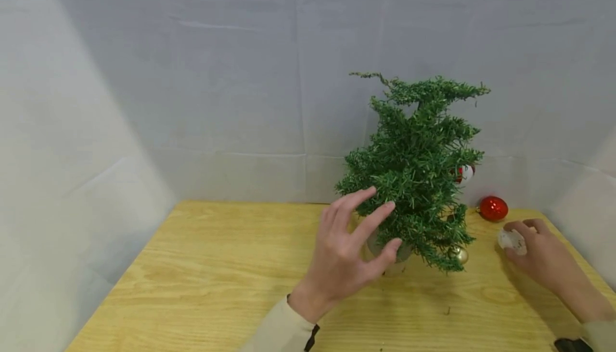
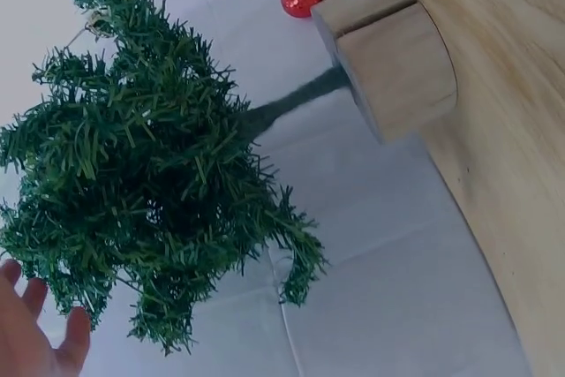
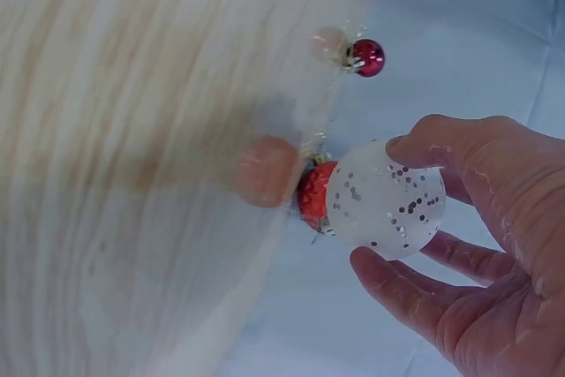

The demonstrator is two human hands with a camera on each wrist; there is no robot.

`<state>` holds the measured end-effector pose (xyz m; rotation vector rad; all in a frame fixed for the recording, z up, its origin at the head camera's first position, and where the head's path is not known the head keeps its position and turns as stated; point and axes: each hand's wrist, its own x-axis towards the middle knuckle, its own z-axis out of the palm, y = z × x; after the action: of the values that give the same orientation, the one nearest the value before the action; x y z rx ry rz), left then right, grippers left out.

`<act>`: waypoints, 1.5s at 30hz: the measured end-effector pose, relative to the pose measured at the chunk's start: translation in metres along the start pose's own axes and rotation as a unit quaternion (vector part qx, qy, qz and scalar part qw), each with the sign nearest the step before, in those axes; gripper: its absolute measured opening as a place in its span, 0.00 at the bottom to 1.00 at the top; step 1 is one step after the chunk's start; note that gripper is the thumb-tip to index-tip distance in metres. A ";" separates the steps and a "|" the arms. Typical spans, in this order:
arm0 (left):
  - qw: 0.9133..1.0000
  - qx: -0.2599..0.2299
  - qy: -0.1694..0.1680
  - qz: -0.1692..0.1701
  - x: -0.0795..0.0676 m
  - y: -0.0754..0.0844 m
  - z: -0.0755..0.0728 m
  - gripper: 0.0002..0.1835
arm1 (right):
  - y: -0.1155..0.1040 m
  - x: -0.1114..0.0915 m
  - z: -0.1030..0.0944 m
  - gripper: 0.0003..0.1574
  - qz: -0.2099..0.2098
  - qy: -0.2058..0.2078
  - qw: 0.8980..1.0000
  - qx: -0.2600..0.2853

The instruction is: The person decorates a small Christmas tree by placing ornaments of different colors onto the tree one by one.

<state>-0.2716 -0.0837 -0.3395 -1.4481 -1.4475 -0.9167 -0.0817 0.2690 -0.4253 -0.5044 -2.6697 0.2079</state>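
Observation:
A small artificial Christmas tree (image 1: 414, 175) stands on the table, its round wooden base (image 2: 402, 68) clear to see in the left wrist view. My left hand (image 1: 344, 253) is raised in front of the lower left branches, fingers spread and relaxed, holding nothing. At the right of the table, my right hand (image 1: 548, 255) grips a whitish, translucent Christmas ball (image 3: 386, 205) with silvery dots, thumb and fingers on opposite sides of it. Hanging on the tree's right side are a red-and-white ornament (image 1: 467, 173) and a gold ball (image 1: 460, 254).
A shiny red Christmas ball (image 1: 493, 208) lies near the back right edge of the wooden table (image 1: 216, 277), just beyond my right hand. The right wrist view also shows a smaller dark red ball (image 3: 368, 57). A pale cloth (image 1: 240, 100) hangs behind the table.

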 end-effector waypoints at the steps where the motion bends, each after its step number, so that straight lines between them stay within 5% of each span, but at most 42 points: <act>1: 1.000 -0.003 -0.005 -0.010 0.000 0.001 0.001 0.28 | -0.001 -0.001 0.000 0.27 -0.005 0.013 1.000 0.000; 8: 0.999 -0.005 -0.017 -0.049 0.001 0.006 0.005 0.29 | -0.009 -0.004 -0.004 0.28 -0.017 0.056 0.998 0.000; 28: 0.999 0.003 -0.033 -0.023 -0.001 0.006 0.007 0.31 | -0.027 -0.012 -0.016 0.29 -0.012 0.104 0.993 0.048; 45: 0.999 0.018 -0.032 -0.034 -0.005 0.005 0.004 0.29 | -0.039 -0.018 -0.038 0.29 -0.061 0.202 0.973 0.091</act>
<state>-0.2669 -0.0819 -0.3456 -1.4212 -1.5609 -0.8873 -0.0624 0.2292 -0.3891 -0.2863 -2.2481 0.2773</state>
